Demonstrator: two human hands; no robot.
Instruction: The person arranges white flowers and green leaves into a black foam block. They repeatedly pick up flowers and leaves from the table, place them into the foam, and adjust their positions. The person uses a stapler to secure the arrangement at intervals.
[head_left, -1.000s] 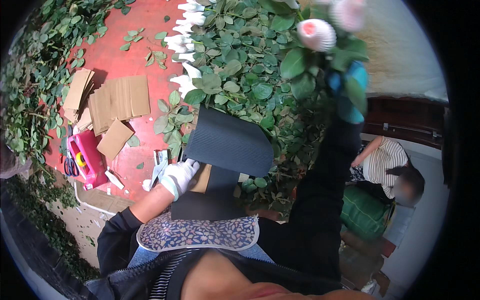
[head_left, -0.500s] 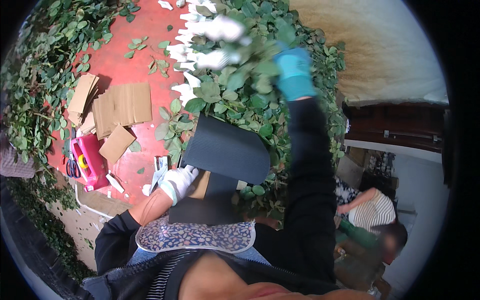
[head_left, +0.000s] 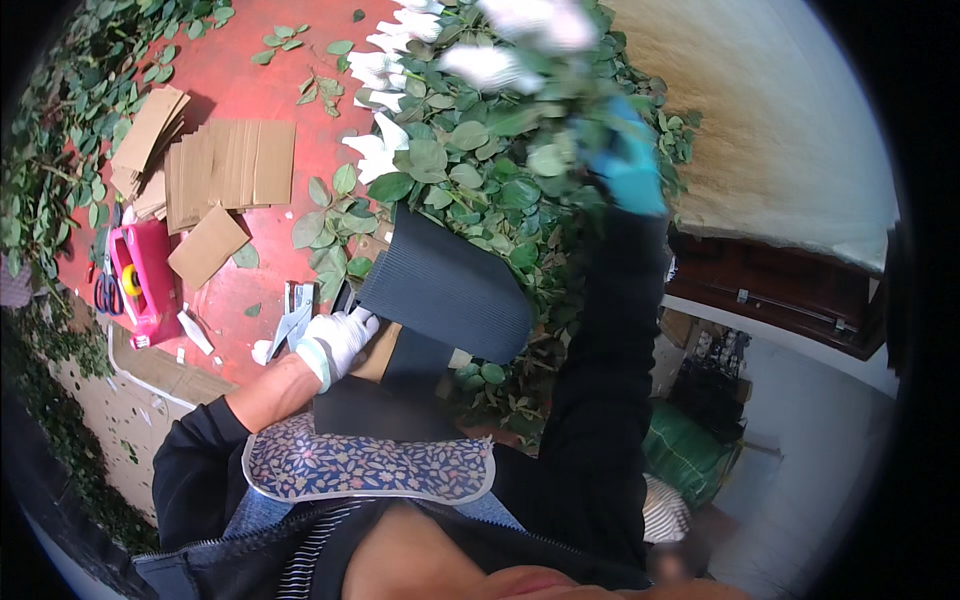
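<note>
My right hand (head_left: 628, 160), in a blue glove, is closed around the stems of leafy roses (head_left: 560, 125). Their pale wrapped heads (head_left: 540, 22) are smeared by motion and point up and left. Below, my left hand (head_left: 340, 340) wears a white glove and grips the left edge of a curved black ribbed sheet (head_left: 450, 285); some of its fingertips are hidden there. Under that sheet a strip of brown cardboard (head_left: 377, 352) shows. A metal stapler (head_left: 292, 315) lies just beside my left hand. More roses with white-sleeved heads (head_left: 378, 150) lie beyond the sheet.
On the red table (head_left: 250, 85) lie brown cardboard pieces (head_left: 230, 165), a pink holder (head_left: 148, 280) with yellow tape, and dark-handled scissors (head_left: 107, 293). Heaped greenery (head_left: 45, 180) lines the far left. Pale sheeting (head_left: 770, 130) hangs at right; another person (head_left: 665, 510) is low at lower right.
My right hand has moved right with the roses. My left hand stays at the black sheet's edge. The whole view has shifted, and the other person appears lower in it.
</note>
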